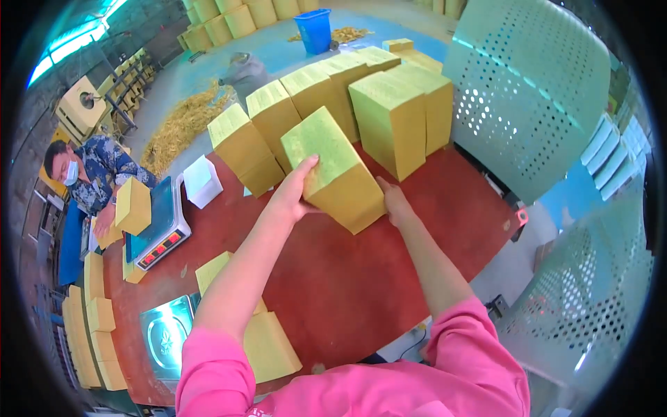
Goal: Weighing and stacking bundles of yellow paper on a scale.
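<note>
Both my arms, in pink sleeves, reach forward over a red table. A thick, square-cut stack of yellow paper is gripped between my hands and tilted. My left hand clasps its left side, with the thumb on the top face. My right hand presses against its right side, its fingers partly hidden by the stack. Just beyond stand a row of similar yellow stacks and another pair to the right. Whether the held stack touches the table, I cannot tell.
At the left a co-worker handles a yellow stack at a digital scale. A shiny metal plate and loose yellow stacks lie near my left arm. Perforated metal panels border the right side.
</note>
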Demonstrator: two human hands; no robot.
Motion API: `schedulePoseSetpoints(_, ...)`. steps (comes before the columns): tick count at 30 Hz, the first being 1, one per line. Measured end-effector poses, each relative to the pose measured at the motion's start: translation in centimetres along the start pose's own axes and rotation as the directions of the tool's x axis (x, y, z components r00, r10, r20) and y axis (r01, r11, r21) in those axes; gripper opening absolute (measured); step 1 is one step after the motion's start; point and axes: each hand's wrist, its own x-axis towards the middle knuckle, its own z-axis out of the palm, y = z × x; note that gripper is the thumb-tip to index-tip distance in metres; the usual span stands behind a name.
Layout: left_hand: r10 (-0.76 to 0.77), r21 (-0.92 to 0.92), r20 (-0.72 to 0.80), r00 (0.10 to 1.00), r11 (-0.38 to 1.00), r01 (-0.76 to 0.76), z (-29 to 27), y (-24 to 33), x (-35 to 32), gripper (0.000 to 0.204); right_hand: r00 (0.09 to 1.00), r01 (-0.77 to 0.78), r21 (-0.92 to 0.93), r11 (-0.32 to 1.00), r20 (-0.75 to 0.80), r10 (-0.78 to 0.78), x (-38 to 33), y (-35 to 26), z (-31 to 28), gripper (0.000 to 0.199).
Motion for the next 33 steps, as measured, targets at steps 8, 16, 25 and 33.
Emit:
schedulePoseSetpoints(8, -0.057, 0.22, -0.105, 0.993, 0.972, 0.079, 4.3, 2.1, 8.7, 0.069, 0.691, 0.474, -0.586, 0.657, -0.214, -0.691, -1.6, -0.4, -0.9, 0.037)
schedulePoseSetpoints(16, -0.055, 0.24, -0.117, 0.992, 0.967, 0.082, 6.5, 2.5, 11.8, 0.077, 0.842, 0.37, -0.62, 0.692, -0.091, -0.532, 0.6, 1.9, -1.9, 0.021)
schedulePoseSetpoints(25, 0.256, 0.411, 0.019, 0.966, 0.879, -0.241, 5.4, -0.7, 4.8, 0.082, 0.782, 0.483, -0.644, 0.593, 0.011, -0.623, 0.9, 5.9, -4.9, 0.018)
schedulePoseSetpoints(33, 0.393, 0.495, 0.033, 0.919, 0.792, -0.357, -8.6, 0.9, -17.0, 0.077, 0.879, 0.45, -0.133, 0.883, 0.239, -0.412, -11.1, 2.8, 10.0, 0.017)
